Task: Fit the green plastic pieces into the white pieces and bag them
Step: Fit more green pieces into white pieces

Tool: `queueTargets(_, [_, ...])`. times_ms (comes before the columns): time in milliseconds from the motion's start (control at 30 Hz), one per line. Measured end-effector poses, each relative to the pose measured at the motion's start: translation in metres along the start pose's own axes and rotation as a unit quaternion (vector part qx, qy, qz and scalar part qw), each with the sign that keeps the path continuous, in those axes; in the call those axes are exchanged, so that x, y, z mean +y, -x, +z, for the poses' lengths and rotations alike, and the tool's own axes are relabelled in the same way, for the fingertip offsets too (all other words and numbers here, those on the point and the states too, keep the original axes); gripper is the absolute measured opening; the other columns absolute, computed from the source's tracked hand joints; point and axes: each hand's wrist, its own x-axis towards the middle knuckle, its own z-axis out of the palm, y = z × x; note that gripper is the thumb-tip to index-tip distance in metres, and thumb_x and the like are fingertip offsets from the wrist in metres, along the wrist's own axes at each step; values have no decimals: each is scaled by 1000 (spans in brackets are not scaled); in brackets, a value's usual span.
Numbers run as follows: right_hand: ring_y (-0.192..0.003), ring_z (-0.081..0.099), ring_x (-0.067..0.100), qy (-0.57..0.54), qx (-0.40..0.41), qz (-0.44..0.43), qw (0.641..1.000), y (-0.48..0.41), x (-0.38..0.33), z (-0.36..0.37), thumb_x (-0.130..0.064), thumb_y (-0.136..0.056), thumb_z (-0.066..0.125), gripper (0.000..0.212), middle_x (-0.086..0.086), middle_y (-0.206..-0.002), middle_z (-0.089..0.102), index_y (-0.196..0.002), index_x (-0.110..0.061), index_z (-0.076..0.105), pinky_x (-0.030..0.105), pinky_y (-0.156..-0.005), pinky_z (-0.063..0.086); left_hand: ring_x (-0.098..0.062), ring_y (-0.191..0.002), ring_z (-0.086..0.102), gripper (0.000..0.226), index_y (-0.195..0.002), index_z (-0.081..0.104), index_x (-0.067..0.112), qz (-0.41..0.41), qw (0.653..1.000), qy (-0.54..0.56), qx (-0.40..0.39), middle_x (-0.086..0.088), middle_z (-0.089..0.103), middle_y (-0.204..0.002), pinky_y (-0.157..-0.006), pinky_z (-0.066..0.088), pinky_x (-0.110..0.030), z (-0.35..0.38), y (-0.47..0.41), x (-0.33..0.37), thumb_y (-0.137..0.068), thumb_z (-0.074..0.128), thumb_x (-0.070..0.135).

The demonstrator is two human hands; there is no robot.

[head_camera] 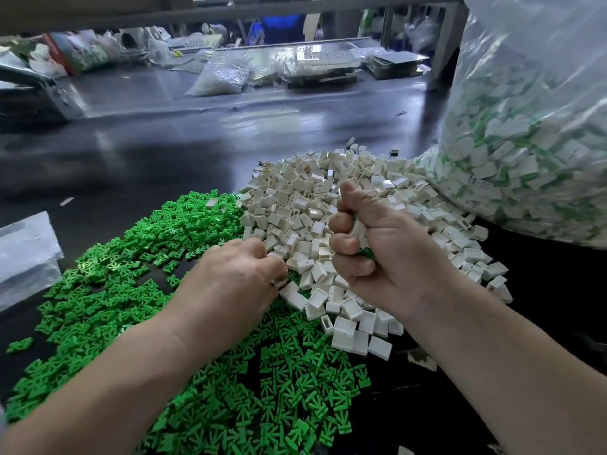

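A wide heap of small green plastic pieces [108,284] covers the dark table on the left and front. Beside it, to the right, lies a mound of white box-shaped pieces [315,198]. My right hand [371,254] is closed in a fist above the white mound and grips several white and green pieces; green shows between its fingers. My left hand [236,284] rests where the two heaps meet, fingertips curled down among the pieces; what they pinch is hidden. A big clear bag [532,133] of assembled white-and-green pieces stands at the right.
A flat clear plastic bag [26,257] lies at the left table edge. Across the dark shiny table [157,142], at the back, lie more plastic bags [220,77], stacked trays [322,70] and clutter. A metal frame post [443,44] rises behind the big bag.
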Motion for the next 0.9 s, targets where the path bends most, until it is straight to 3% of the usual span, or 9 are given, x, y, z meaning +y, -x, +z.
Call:
queueTargets(100, [-41, 47, 7, 23, -1, 9, 1000, -1, -1, -1, -28, -82, 71, 20, 0, -65, 54, -87, -16, 56, 17, -29, 31, -16, -76, 56, 26, -97, 71, 19, 6, 1000, 3, 30, 5, 60, -86, -71, 50, -34, 2, -2, 2, -96, 52, 37])
queueTargets(167, [-43, 47, 7, 67, -7, 17, 998, 1, 0, 0, -31, -82, 71, 23, -1, -65, 54, -88, -16, 54, 17, -29, 31, -12, -71, 58, 23, -96, 69, 23, -54, 992, 80, 82, 7, 63, -83, -65, 51, -31, -2, 0, 3, -96, 52, 39])
queueTargets(233, [-44, 48, 8, 123, -15, 30, 992, 3, 4, 0, -35, -76, 75, 30, 0, -66, 55, -89, -15, 56, 17, -30, 32, -7, -61, 58, 19, -89, 67, 33, -133, 955, 231, 130, 9, 65, -73, -53, 48, -19, -11, 2, 4, -90, 56, 49])
queueTargets(300, [-45, 48, 9, 169, -19, 52, 984, 7, 9, 4, -38, -73, 76, 32, 0, -66, 56, -88, -15, 59, 16, -31, 32, -12, -56, 59, 24, -89, 66, 38, -171, 904, 353, 171, 10, 69, -72, -45, 46, -20, -23, 5, 8, -80, 56, 57])
queueTargets(467, [-44, 49, 10, 174, -64, 100, 978, 14, 19, 12, -44, -86, 69, 29, 1, -66, 57, -87, -16, 61, 15, -32, 32, 3, -63, 64, 16, -81, 69, 32, -115, 892, 386, 207, 22, 70, -73, -53, 40, -1, -35, 11, 35, -76, 66, 47])
queueTargets(600, [-44, 51, 7, 139, -101, 106, 979, 15, 18, 11, -28, -90, 64, 14, 1, -66, 56, -88, -14, 60, 16, -31, 34, 0, -75, 67, 14, -92, 69, 35, -82, 886, 418, 182, 18, 72, -85, -61, 44, -3, -25, 17, 31, -81, 75, 41])
queueTargets(700, [-46, 53, 7, 48, -107, 128, 985, 12, 11, 10, -19, -80, 66, 19, 3, -70, 58, -94, -12, 57, 15, -30, 37, 6, -83, 62, 21, -107, 65, 41, -110, 923, 319, 186, 21, 67, -95, -66, 42, -2, -12, 16, 11, -88, 63, 50])
queueTargets(800, [-48, 58, 11, -5, -81, 117, 990, 11, 8, 10, -14, -78, 61, 11, 7, -74, 61, -88, -11, 59, 16, -30, 40, -10, -102, 56, 41, -127, 63, 25, -105, 982, 109, 113, 7, 61, -115, -83, 44, -23, 2, 11, -3, -90, 59, 43])
queueTargets(900, [-51, 61, 13, 0, -77, 107, 991, 11, 9, 10, -9, -78, 60, 12, 8, -77, 63, -89, -10, 59, 16, -31, 41, -23, -99, 57, 32, -115, 72, 19, -81, 994, 27, 63, -2, 63, -109, -80, 47, -35, 14, 9, -4, -87, 68, 32])
